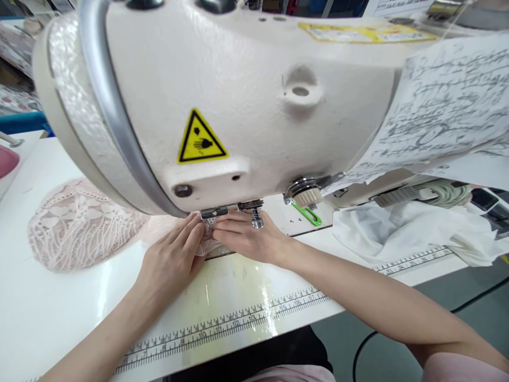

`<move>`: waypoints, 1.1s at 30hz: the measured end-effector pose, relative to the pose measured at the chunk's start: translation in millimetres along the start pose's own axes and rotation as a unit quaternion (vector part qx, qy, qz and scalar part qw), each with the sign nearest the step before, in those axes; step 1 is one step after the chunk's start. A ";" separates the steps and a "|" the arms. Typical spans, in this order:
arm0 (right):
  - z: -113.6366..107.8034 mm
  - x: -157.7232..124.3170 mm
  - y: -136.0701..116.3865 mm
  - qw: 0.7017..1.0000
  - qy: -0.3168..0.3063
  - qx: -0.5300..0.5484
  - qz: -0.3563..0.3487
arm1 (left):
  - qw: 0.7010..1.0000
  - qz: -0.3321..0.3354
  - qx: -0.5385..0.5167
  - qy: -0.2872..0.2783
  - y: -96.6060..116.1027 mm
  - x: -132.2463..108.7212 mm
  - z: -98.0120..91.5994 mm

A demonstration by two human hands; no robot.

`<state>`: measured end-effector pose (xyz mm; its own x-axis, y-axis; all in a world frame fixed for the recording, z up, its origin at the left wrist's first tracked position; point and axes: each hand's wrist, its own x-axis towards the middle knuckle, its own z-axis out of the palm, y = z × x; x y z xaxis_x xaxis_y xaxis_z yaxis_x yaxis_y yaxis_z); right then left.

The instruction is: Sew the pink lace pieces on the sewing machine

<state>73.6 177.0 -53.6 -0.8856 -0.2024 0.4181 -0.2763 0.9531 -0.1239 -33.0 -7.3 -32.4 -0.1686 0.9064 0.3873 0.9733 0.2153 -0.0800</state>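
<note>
A pale pink lace garment piece (85,228) lies on the left of the sewing table, bunched into a rounded heap. Its narrower end runs under the head of a white sewing machine (254,116). My left hand (170,260) presses on that end with fingers together and thumb tucked low. From the other side, my right hand (248,236) holds the edge of the lace close to the left fingertips, its fingers pointing left. The machine head hides the needle and presser foot, and part of the right fingers.
A printed ruler strip (222,326) runs along the table's front edge. White cloth (397,231) lies at the right, near a coiled grey-green cable (447,192). A green plastic tool (308,214) rests behind my right hand. Marked paper (445,106) hangs on the machine.
</note>
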 end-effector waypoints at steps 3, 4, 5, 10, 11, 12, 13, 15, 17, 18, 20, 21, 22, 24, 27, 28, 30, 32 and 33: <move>-4.0 2.0 -1.7 0.998 0.059 -0.011 0.000 | 1.000 0.005 0.013 -0.004 -0.3 0.0 0.2; -4.6 2.9 -1.4 0.997 0.071 -0.012 -0.004 | 1.000 0.011 0.019 -0.004 -0.4 0.3 0.1; -4.9 3.9 -0.7 0.997 0.078 -0.016 -0.007 | 1.000 0.016 0.025 -0.001 -0.5 0.6 0.0; -7.1 7.7 6.5 0.995 0.084 -0.039 -0.027 | 0.999 0.028 0.036 0.006 -0.6 1.3 0.6; -7.7 8.2 8.0 0.996 0.078 -0.042 -0.033 | 0.999 0.028 0.036 0.003 -0.5 1.4 0.7; -8.3 8.5 9.3 0.996 0.070 -0.045 -0.036 | 0.999 0.029 0.036 0.002 -0.3 1.5 0.8; -8.7 8.8 10.5 0.996 0.062 -0.047 -0.038 | 0.999 0.028 0.036 0.001 0.0 1.8 0.8; -8.9 8.8 12.2 0.997 0.054 -0.047 -0.034 | 0.999 0.028 0.035 0.002 0.7 2.4 0.7; -8.4 8.6 13.2 0.998 0.049 -0.038 -0.026 | 0.999 0.030 0.031 0.006 1.5 3.0 0.7; -8.0 8.4 13.6 0.998 0.050 -0.029 -0.023 | 0.999 0.030 0.029 0.007 1.8 3.2 0.8; -7.3 8.0 14.1 0.998 0.059 -0.009 -0.013 | 0.999 0.029 0.026 0.007 2.6 3.5 1.4; -7.1 7.8 14.4 0.998 0.063 -0.002 -0.008 | 0.999 0.027 0.024 0.005 2.9 3.4 1.7; -6.9 7.6 14.6 0.998 0.069 0.002 -0.002 | 0.999 0.024 0.024 0.004 3.2 3.4 2.0; -7.1 7.5 15.1 0.998 0.067 0.003 0.016 | 0.999 0.022 0.024 0.005 3.8 3.3 2.2; -8.1 7.9 16.4 0.998 0.045 0.009 0.053 | 0.999 0.023 0.026 0.007 4.8 3.7 1.5; -8.5 8.2 17.0 0.997 0.042 0.013 0.059 | 0.999 0.024 0.027 0.007 5.1 4.1 1.2; -8.9 9.0 18.5 0.997 0.043 0.020 0.059 | 0.999 0.025 0.028 0.007 5.5 5.0 0.9; -9.3 9.7 19.8 0.997 0.045 0.027 0.057 | 0.999 0.025 0.027 0.009 5.5 5.9 1.2; -9.7 9.9 20.3 0.997 0.043 0.029 0.059 | 0.999 0.026 0.026 0.010 5.3 6.1 1.4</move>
<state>62.9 196.5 -43.2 -0.8784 -0.0662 0.4733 -0.1949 0.9539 -0.2283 -29.2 -0.1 -31.8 -0.1140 0.9099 0.3989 0.9711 0.1867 -0.1484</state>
